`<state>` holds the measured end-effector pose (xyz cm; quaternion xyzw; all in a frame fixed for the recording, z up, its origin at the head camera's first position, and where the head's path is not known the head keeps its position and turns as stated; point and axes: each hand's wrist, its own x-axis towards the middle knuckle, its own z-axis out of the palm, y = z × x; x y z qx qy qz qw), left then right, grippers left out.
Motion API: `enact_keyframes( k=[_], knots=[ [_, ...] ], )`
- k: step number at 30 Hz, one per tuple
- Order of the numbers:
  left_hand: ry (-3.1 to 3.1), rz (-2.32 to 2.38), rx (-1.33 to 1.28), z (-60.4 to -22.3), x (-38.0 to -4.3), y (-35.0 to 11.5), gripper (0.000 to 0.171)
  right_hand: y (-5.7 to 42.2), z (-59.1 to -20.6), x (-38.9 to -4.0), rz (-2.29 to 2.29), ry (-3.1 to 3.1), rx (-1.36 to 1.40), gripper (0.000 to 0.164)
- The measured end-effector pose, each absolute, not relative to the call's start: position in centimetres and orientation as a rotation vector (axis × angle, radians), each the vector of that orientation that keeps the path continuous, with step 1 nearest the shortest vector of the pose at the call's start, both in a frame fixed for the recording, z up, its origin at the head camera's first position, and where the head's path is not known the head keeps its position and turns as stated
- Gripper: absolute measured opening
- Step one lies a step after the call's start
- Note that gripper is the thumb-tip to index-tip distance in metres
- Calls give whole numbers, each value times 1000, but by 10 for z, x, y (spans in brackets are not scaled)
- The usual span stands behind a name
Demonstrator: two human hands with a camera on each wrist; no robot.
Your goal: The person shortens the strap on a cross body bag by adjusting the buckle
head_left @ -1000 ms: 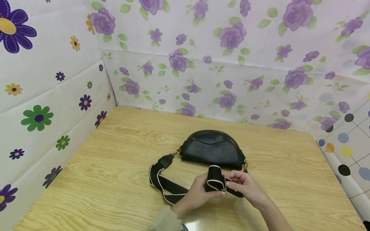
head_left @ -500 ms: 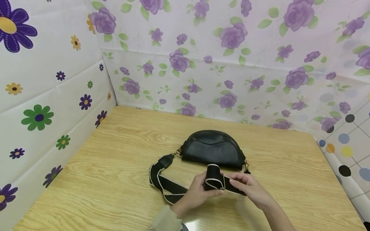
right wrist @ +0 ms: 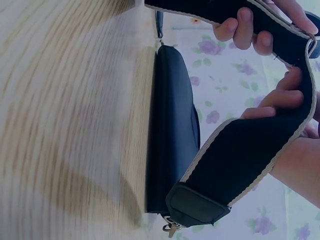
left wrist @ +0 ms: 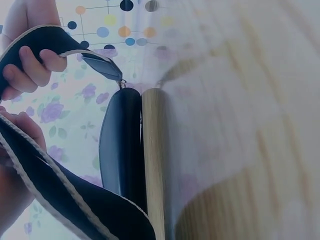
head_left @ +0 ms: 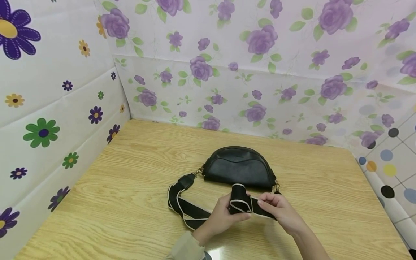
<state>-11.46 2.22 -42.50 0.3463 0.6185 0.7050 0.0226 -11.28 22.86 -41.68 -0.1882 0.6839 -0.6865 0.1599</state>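
From my end, the largest thing is the floral sheet (head_left: 227,94), rising well beyond both hands. The wood-grain table (head_left: 130,173) spreads beneath them. Just beyond the hands lies the black half-moon bag (head_left: 238,169), its curved edge away from them.

The left hand (head_left: 224,216) grips the black, pale-edged strap (head_left: 195,210), its fingers curled round a loop that stands up from its grasp. The right hand (head_left: 282,212) pinches the length running out of that loop, thumb against fingers. More strap trails on the table to the left of the left hand, ending in a leather tab (head_left: 186,180). Smallest, between the two hands, is a thin metal slider (head_left: 251,204) at the strap.

I'd judge a twist the likeliest trouble: the folded layers could jam crooked in the slider if the hands pull at different angles. A loose left grip could let the loop collapse, and a hard tug on the right could drag the bag, since it's clipped on.

I can read no brand, label or writing anywhere.
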Motion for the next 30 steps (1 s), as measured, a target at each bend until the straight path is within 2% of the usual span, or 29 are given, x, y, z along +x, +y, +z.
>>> enact_keyframes(
  k=[22,30],
  knots=[
    [1910,2159,992,-424,-112,22,42,222,-417,-111,-2023,1889,-514,20],
    [1853,2156,962,-445,-119,27,43,218,-415,-110,-2014,1892,-521,20]
  ],
)
